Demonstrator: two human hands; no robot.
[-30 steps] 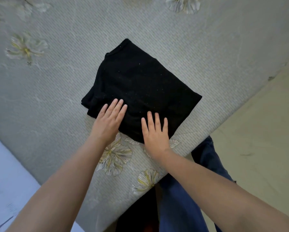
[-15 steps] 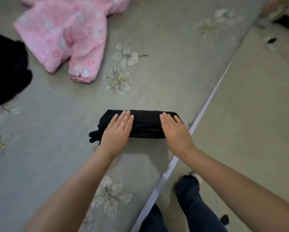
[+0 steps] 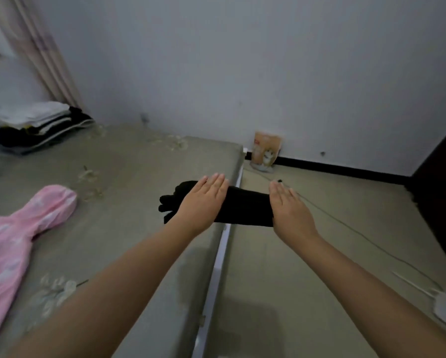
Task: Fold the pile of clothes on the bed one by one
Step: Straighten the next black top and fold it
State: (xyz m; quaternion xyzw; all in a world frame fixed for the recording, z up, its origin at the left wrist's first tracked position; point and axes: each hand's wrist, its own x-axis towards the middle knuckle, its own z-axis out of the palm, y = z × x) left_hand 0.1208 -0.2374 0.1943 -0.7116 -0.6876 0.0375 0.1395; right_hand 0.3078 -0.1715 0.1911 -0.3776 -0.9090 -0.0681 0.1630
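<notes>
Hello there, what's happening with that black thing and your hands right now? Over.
Left hand and right hand flat on the ends of the folded black garment, lifted between them. Pink garment unfolded on bed. Nothing blocking.

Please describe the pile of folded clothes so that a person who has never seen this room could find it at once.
Start from the bed and look to its far left corner, below the curtain. There lies the pile of folded clothes, a flat stack of white and black layers, unlike the loose pink garment nearer the person.

Folded garment (image 3: 245,208) held between my left hand (image 3: 202,204) and right hand (image 3: 290,211), above the bed (image 3: 129,177) edge; stack of clothes (image 3: 36,125) far left behind.
</notes>
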